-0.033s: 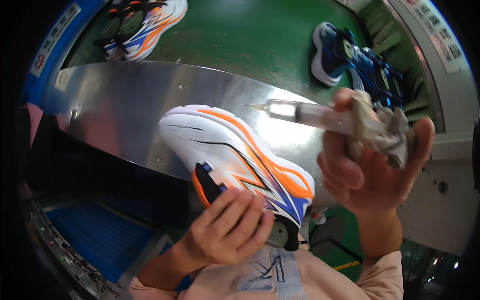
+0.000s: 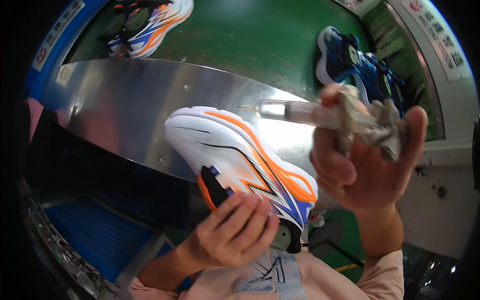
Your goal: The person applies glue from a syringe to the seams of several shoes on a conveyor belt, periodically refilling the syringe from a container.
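Note:
A white sneaker with orange and purple trim lies tilted on its side in front of me, its sole edge facing away. My left hand grips its upper near the collar, fingers pressed together there; the thumb is hidden. At the right, my right hand is raised, closed around a clear syringe. Crumpled beige cloth or tape wraps the syringe's rear end. Its thin needle points left, above the sneaker's sole edge and apart from it.
A metal ledge runs beneath the sneaker, bordering a green surface. More white-and-orange sneakers stand at the far left, and blue sneakers at the far right. A grey machine housing stands beside my right arm.
The syringe and my right hand have shifted slightly left. The sneaker and my left hand sit a little further right and lower in the picture.

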Motion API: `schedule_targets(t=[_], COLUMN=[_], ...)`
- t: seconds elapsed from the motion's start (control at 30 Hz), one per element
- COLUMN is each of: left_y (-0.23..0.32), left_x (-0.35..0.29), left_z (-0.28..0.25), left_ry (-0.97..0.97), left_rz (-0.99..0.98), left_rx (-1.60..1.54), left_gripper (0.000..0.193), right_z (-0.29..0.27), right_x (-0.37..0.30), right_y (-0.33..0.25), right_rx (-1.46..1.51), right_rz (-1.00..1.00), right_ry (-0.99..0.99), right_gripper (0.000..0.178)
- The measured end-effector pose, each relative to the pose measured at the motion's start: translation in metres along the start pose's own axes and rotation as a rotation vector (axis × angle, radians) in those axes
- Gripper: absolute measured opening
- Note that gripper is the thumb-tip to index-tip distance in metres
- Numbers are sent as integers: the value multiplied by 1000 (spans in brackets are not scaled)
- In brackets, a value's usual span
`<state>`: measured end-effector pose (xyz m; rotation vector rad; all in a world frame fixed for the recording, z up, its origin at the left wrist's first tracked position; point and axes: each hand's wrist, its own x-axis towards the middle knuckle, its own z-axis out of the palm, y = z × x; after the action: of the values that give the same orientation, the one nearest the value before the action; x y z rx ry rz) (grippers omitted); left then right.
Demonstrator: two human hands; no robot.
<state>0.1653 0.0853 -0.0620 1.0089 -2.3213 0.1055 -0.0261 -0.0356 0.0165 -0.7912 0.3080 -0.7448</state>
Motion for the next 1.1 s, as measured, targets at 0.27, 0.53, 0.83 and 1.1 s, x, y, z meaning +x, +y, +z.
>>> schedule_targets(t=[0.27,0.53,0.83,1.1], left_y=[-8,-11,-14,-9], left_x=[-15,-22,-21,-18], left_z=[8,13,12,13], left_ry=[110,130,155,143], left_rz=[21,48,36,-9], left_rx=[-82,-91,-107,-126], left_gripper=[17,21,19,17], right_z=[17,21,39,39], right_x=[76,99,115,63], right_y=[24,32,25,6], right_rx=[-19,-31,-234,-575], right_rz=[327,484,575,462], right_ry=[96,159,158,225], right_gripper=[87,87,90,95])
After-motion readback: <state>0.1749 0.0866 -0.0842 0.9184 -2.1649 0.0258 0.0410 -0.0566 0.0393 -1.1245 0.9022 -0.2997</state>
